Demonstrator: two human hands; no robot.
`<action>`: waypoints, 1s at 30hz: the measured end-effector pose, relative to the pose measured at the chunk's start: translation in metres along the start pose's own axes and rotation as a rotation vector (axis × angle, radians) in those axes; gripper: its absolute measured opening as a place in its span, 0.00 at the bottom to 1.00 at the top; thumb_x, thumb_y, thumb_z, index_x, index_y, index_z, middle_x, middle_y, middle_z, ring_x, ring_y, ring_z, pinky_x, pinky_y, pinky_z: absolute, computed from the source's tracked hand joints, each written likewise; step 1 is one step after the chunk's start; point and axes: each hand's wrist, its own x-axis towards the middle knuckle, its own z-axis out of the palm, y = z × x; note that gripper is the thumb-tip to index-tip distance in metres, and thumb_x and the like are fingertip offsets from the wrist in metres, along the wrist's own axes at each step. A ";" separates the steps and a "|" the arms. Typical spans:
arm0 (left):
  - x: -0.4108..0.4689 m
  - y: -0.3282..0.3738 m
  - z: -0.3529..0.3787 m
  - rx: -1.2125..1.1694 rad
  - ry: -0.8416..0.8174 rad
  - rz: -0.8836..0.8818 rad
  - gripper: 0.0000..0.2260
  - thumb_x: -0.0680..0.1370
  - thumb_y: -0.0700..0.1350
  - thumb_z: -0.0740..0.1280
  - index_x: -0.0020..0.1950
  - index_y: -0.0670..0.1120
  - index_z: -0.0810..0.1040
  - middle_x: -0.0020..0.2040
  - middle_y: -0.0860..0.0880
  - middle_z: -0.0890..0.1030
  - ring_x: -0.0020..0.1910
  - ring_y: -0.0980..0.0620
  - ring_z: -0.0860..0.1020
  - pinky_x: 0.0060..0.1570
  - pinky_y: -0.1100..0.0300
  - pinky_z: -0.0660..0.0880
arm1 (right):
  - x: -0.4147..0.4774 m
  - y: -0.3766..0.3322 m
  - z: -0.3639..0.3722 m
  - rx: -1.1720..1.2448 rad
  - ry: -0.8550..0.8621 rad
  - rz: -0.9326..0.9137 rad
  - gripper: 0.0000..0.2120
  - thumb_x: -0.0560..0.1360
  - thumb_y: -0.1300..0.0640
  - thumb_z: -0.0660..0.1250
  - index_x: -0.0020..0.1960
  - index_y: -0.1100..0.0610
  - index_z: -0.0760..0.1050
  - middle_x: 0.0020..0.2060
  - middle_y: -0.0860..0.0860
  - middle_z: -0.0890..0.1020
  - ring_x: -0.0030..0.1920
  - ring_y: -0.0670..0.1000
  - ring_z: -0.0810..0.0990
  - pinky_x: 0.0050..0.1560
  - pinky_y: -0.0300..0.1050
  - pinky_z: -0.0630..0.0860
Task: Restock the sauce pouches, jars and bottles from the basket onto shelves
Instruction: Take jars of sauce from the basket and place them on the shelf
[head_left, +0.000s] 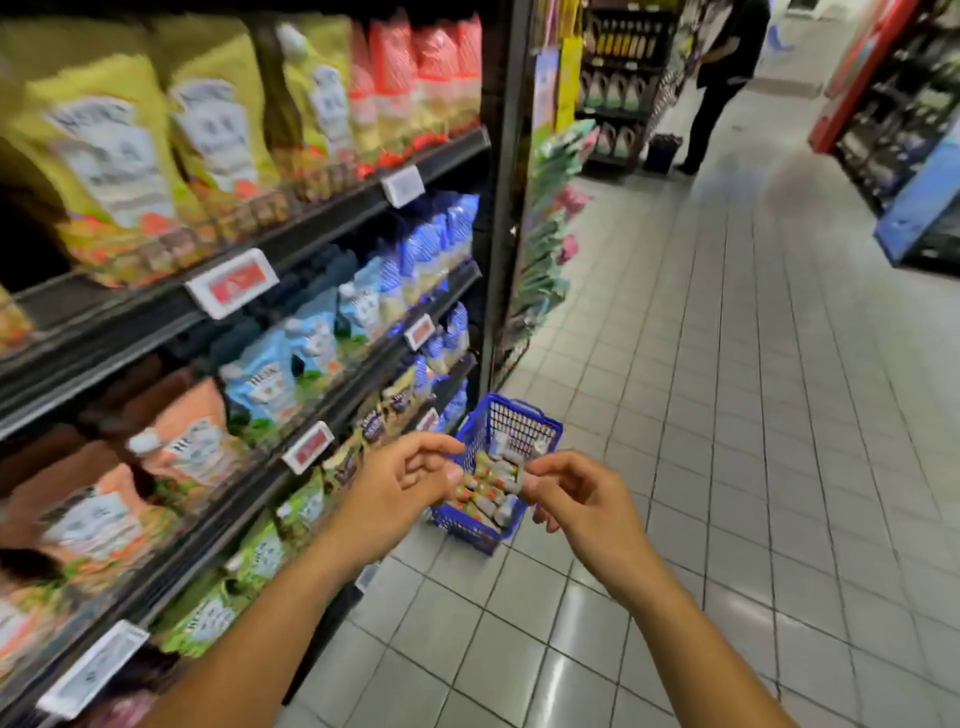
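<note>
A blue plastic basket (524, 415) stands on the tiled floor beside the shelving, with several sauce bottles and pouches (485, 491) lying inside. My left hand (400, 488) and my right hand (582, 493) hover above the basket's near end, apart from each other. Both hands hold nothing; their fingers hang loosely curled. To the left, dark shelves (332, 213) carry yellow, red, blue, salmon and green sauce pouches. The view is blurred by motion.
White price tags (231, 283) run along the shelf edges. A post (501, 208) ends this shelf bay, with hanging packets beyond it. A person in dark clothes (722, 88) stands far down the aisle by a dark bin (662, 153). Shelving (914, 156) lines the right.
</note>
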 end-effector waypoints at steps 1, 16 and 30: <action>0.005 -0.006 0.006 -0.010 -0.006 -0.025 0.08 0.78 0.31 0.67 0.53 0.41 0.79 0.41 0.42 0.80 0.37 0.53 0.80 0.43 0.64 0.78 | 0.003 0.006 -0.006 -0.002 0.005 0.016 0.02 0.75 0.72 0.68 0.48 0.70 0.77 0.30 0.52 0.80 0.28 0.41 0.77 0.30 0.32 0.73; 0.071 -0.090 -0.019 0.029 0.061 -0.376 0.07 0.78 0.36 0.69 0.54 0.45 0.80 0.44 0.38 0.82 0.39 0.52 0.82 0.46 0.56 0.80 | 0.119 0.078 0.019 -0.059 -0.032 0.255 0.02 0.76 0.69 0.69 0.47 0.64 0.79 0.30 0.56 0.78 0.28 0.43 0.77 0.29 0.35 0.73; 0.235 -0.160 -0.034 0.040 -0.172 -0.427 0.08 0.77 0.36 0.69 0.53 0.47 0.80 0.36 0.51 0.84 0.35 0.57 0.81 0.37 0.65 0.77 | 0.226 0.116 0.010 -0.060 0.163 0.419 0.04 0.78 0.70 0.65 0.50 0.69 0.78 0.35 0.61 0.78 0.28 0.42 0.74 0.30 0.33 0.72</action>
